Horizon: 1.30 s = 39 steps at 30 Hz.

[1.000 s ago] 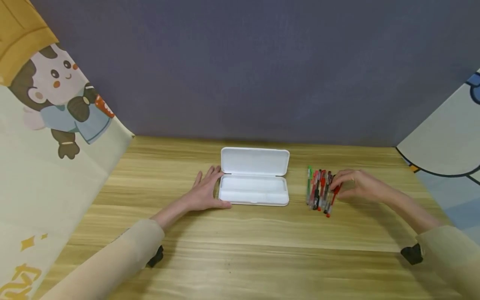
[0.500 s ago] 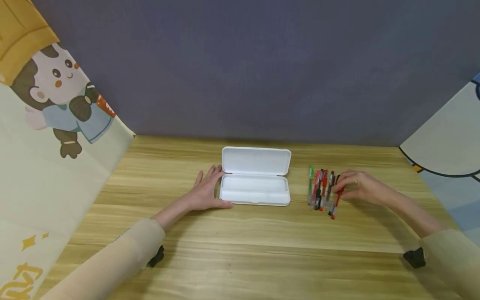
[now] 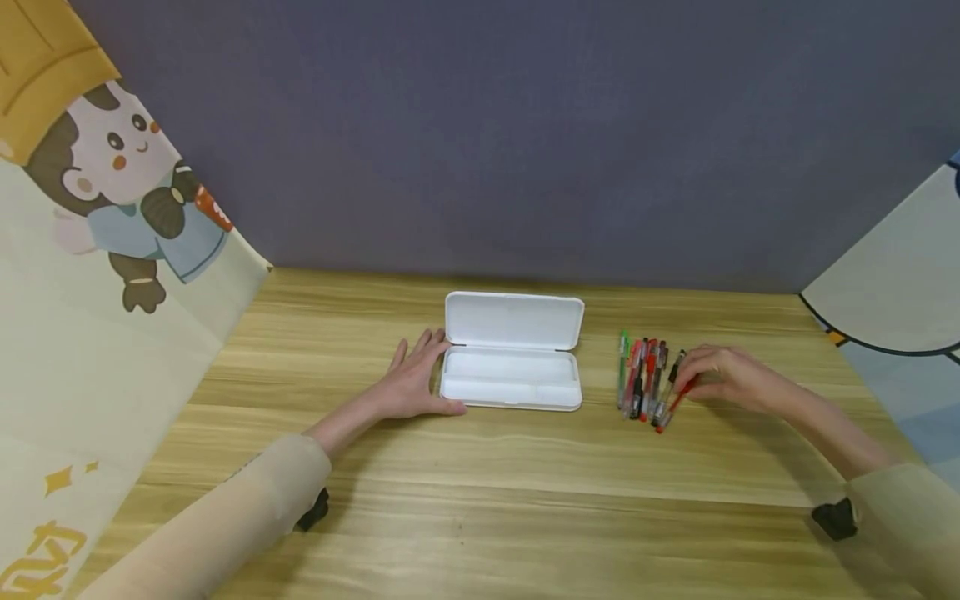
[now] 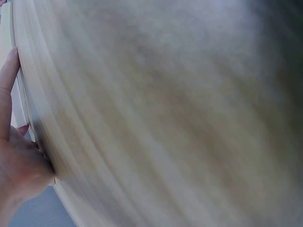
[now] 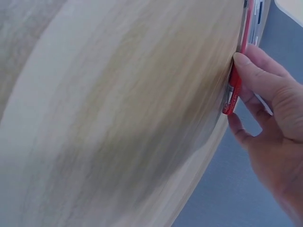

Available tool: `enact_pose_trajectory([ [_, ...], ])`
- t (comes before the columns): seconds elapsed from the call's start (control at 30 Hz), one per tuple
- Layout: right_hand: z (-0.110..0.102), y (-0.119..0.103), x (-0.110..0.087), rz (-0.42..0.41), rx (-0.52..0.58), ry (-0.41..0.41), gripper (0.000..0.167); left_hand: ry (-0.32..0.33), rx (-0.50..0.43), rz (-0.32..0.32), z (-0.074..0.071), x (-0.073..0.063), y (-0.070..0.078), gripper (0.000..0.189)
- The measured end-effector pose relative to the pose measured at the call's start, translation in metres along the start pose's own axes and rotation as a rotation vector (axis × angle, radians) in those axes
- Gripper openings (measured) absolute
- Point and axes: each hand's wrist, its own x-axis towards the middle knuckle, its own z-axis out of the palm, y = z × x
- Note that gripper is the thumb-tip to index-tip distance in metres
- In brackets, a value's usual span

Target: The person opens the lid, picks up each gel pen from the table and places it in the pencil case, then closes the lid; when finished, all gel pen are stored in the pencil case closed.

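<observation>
A white pencil case (image 3: 512, 404) stands with its lid raised, and no pens show inside it. My left hand (image 3: 408, 390) rests at its left end, fingers stretched out along the side and thumb at the front corner. To the right of the case lies a row of gel pens (image 3: 637, 379) with green, red and black caps. At the row's right end my right hand (image 3: 723, 377) pinches a red pen (image 5: 235, 78) between thumb and fingers. A black-capped pen (image 3: 677, 365) lies slanted right beside those fingers; whether they touch it is hard to tell.
The wooden table (image 3: 480, 500) ends at a dark grey backdrop (image 3: 510, 150) behind the case. Printed cloth panels with cartoon figures (image 3: 142, 167) flank it left and right.
My right hand has shifted slightly right with the red pen, which now slants more. The black-capped pen beside it has come apart from the row at its top. My left hand stays at the case.
</observation>
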Motion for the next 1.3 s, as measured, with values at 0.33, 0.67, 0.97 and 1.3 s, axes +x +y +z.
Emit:
enact_pose_trajectory([
  [0.33, -0.003, 0.004, -0.003, -0.059, 0.034, -0.032, 0.028, -0.010, -0.001, 0.003, 0.002, 0.005, 0.004, 0.106],
  [0.67, -0.010, 0.008, -0.008, -0.140, 0.110, 0.027, 0.033, -0.017, 0.004, 0.008, 0.005, 0.010, 0.007, 0.106],
  [0.97, -0.020, -0.015, 0.010, -0.091, 0.044, 0.117, 0.034, -0.036, 0.007, -0.014, -0.001, 0.008, 0.009, 0.108],
  [1.3, -0.002, -0.065, 0.060, -0.130, 0.008, 0.279, 0.030, -0.081, -0.006, -0.048, -0.014, 0.006, 0.012, 0.114],
])
